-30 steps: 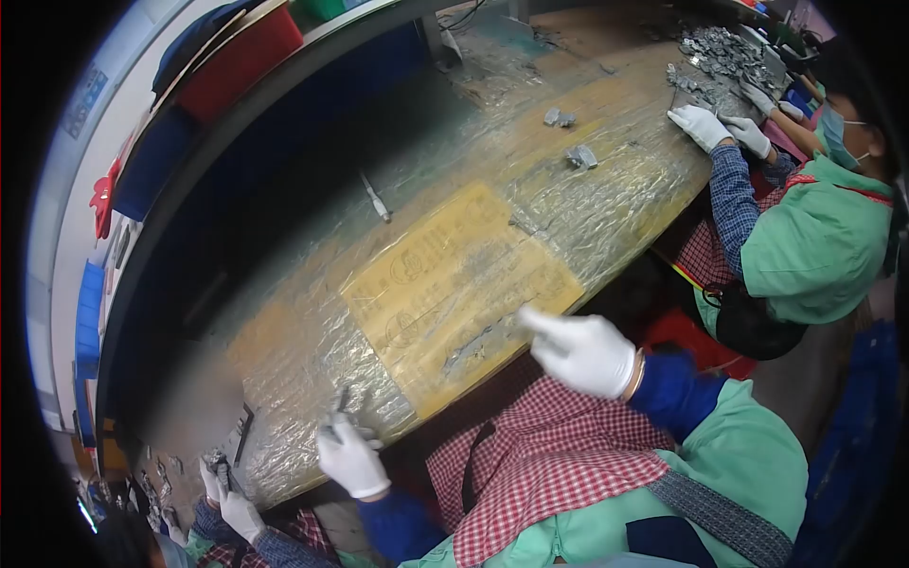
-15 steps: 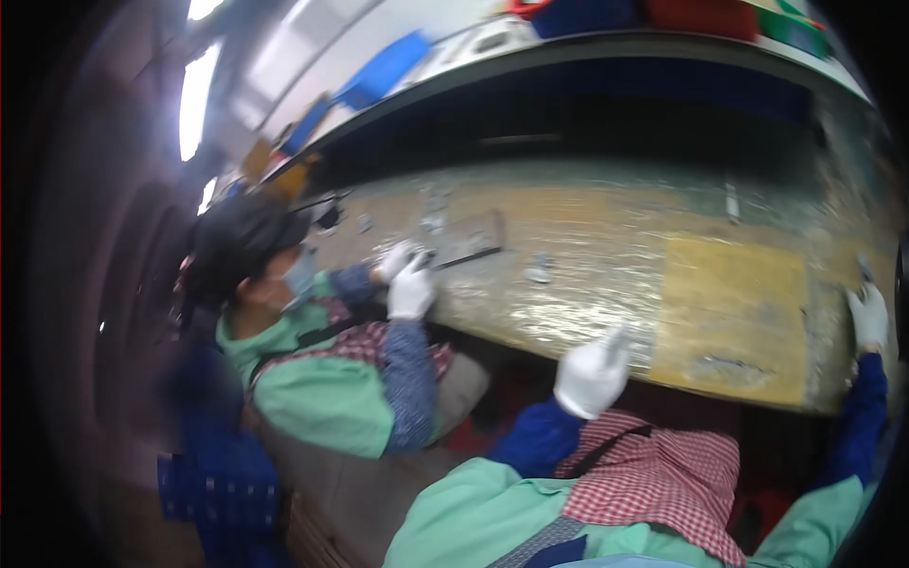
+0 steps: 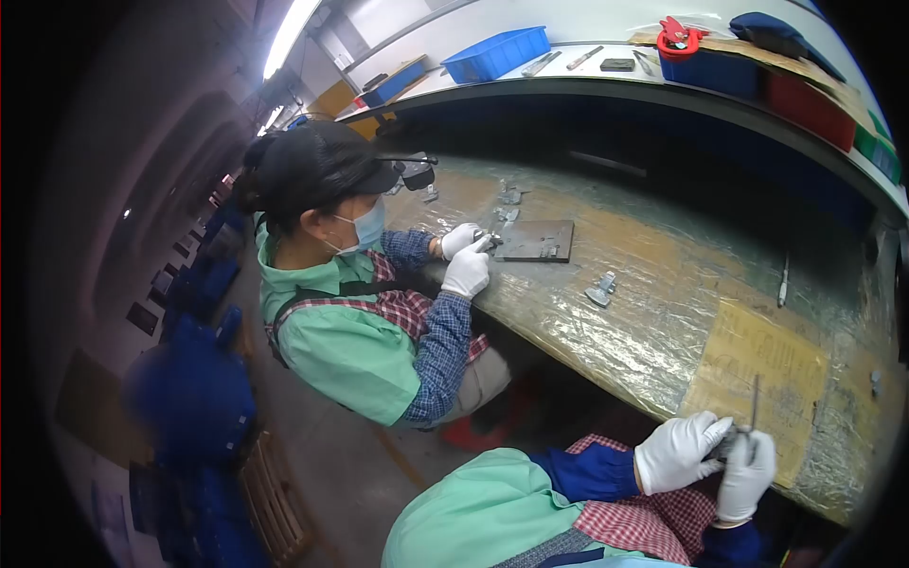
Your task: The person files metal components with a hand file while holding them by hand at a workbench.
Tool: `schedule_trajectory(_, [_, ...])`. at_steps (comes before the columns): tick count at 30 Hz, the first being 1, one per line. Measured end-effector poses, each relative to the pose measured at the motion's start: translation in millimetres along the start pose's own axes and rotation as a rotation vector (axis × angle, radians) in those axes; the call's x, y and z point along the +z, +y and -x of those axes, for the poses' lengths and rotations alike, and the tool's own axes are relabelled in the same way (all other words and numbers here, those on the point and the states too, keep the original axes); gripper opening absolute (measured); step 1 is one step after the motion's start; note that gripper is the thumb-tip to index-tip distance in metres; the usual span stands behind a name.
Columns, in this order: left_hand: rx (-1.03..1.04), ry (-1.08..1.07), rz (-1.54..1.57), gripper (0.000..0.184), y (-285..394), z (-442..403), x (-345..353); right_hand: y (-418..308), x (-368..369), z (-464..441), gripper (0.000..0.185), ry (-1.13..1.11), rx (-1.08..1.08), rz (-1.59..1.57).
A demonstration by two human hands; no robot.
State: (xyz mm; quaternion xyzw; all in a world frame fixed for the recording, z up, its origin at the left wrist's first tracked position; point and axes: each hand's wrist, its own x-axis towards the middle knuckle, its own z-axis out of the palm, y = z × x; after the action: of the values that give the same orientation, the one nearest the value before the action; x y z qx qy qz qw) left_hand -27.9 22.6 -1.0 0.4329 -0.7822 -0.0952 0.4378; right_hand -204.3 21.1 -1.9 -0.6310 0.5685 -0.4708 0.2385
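Note:
Both white-gloved hands are together at the table's front edge, over the near side of a yellow sheet (image 3: 757, 355). My left hand (image 3: 680, 454) is closed round a small grey metal part (image 3: 724, 443), mostly covered by the fingers. Beside it, my right hand (image 3: 747, 473) pinches a thin dark rod-like tool (image 3: 756, 402) that points up from the fingers, close against the part. Another grey metal part (image 3: 601, 290) lies on the table to the left of the sheet.
A co-worker (image 3: 350, 284) sits to the left, gloved hands at a dark metal plate (image 3: 540, 241). A pen-like tool (image 3: 783, 281) lies behind the sheet. The shelf (image 3: 606, 87) above holds a blue tray (image 3: 497, 55) and red clamp (image 3: 678, 38). A small part (image 3: 876, 381) lies right.
The view has swung left, bringing the co-worker closer. My right hand has come in from the far right to meet my left; the thin tool now shows in it.

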Motion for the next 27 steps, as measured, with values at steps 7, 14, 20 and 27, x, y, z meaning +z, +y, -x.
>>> schedule_trajectory(7, [-0.097,-0.060,-0.028,0.041,-19.9,13.2,-10.1,-26.0,35.9,16.2,0.012,-0.028,0.193,-0.384])
schedule_trajectory(14, [-0.285,0.086,0.052,0.017,-30.3,6.5,-17.2,-18.5,3.7,17.6,0.055,-0.103,0.313,-0.283])
schedule_trajectory(20, [-0.383,-0.007,0.059,0.024,-30.5,17.9,-4.6,-19.2,-10.3,33.6,0.047,-0.199,0.087,0.097])
schedule_trajectory(27, [-0.360,-0.117,-0.067,0.025,-27.8,14.7,-9.2,-25.5,-6.0,34.6,0.045,-0.312,-0.055,0.234])
